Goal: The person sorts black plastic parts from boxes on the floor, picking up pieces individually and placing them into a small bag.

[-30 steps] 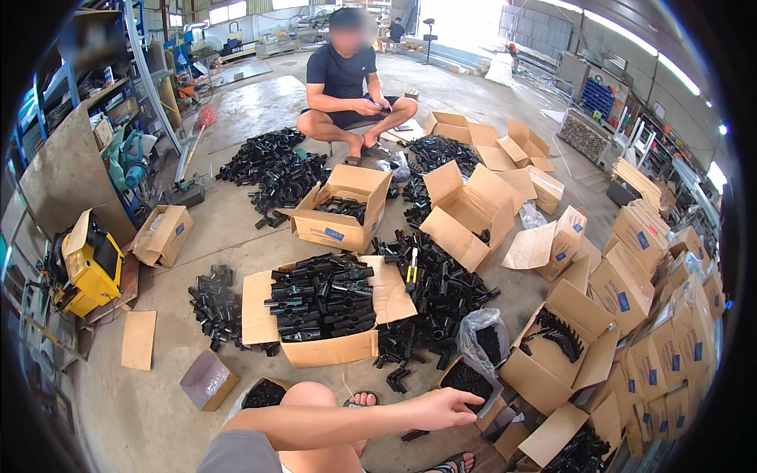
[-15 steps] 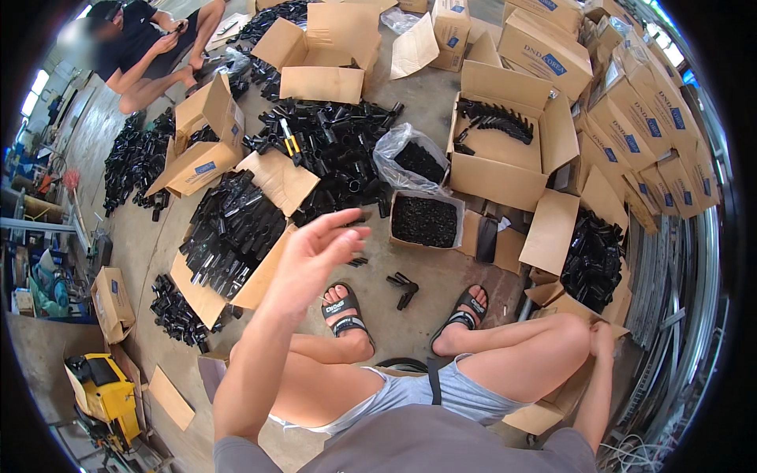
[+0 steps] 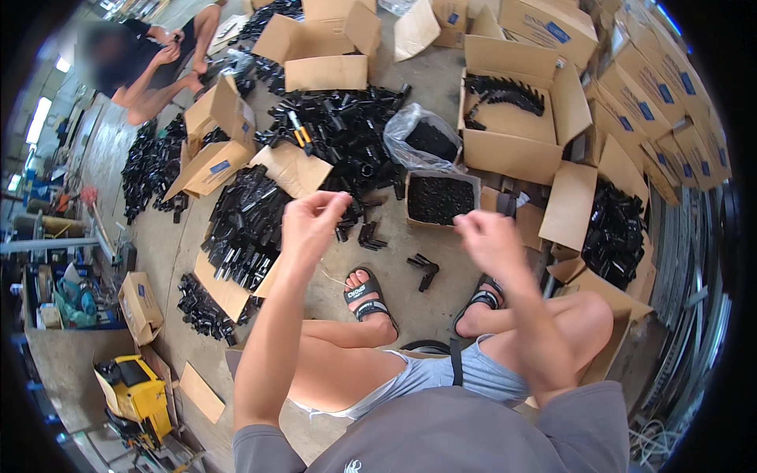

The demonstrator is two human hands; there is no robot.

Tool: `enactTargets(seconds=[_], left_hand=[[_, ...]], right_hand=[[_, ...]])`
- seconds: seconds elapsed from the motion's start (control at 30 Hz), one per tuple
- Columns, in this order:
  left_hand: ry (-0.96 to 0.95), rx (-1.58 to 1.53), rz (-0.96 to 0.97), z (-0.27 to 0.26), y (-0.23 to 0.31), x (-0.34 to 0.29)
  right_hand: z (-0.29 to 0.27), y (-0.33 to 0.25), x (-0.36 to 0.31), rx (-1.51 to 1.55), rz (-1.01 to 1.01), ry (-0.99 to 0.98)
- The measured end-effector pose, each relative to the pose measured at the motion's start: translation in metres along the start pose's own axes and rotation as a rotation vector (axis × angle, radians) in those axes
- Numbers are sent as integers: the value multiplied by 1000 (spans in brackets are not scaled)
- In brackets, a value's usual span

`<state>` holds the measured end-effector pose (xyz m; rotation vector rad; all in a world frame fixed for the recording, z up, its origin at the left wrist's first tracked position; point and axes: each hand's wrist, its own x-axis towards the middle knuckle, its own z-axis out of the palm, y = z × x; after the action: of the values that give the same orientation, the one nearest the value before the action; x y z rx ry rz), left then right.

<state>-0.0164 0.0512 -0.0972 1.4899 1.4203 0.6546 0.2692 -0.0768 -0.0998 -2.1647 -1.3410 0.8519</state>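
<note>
My left hand [image 3: 309, 229] is raised in front of the heap of black plastic fittings [image 3: 355, 130], thumb and fingers pinched together; anything between them is too small to make out. Below its wrist a thin pale strand [image 3: 334, 280] shows against the floor. My right hand [image 3: 493, 243] hovers at the near right corner of a small carton of small black pieces [image 3: 441, 199]. Its fingers are curled together and slightly blurred, and what they hold, if anything, is hidden. Between my sandalled feet lies a black branched fitting [image 3: 426, 270], with another black fitting [image 3: 371, 235] near the left hand.
An open carton of black tubes [image 3: 248, 229] lies left. Behind the small carton stand a clear bag of black pieces [image 3: 426, 142] and a large open carton [image 3: 512, 158]. Stacked cartons [image 3: 654, 102] line the right. A yellow-handled tool [image 3: 300, 132] rests on the heap. Another person [image 3: 150, 59] sits far left.
My right hand has come up from beside my right knee to the small carton. The left hand's fingers, spread before, are now pinched. The whole view has shifted slightly.
</note>
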Motion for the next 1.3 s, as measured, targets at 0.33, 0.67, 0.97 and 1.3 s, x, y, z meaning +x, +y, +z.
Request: enactTargets(seconds=[0.33, 0.67, 0.97, 1.3], left_hand=[[-411, 931, -214, 59, -112, 10], [239, 261, -756, 148, -223, 33], [175, 167, -860, 137, -266, 31], [590, 11, -811, 184, -248, 1]], right_hand=[[253, 151, -21, -392, 53, -99], [203, 160, -30, -390, 262, -271], [189, 128, -34, -355, 221, -302], [189, 129, -37, -263, 340, -17]])
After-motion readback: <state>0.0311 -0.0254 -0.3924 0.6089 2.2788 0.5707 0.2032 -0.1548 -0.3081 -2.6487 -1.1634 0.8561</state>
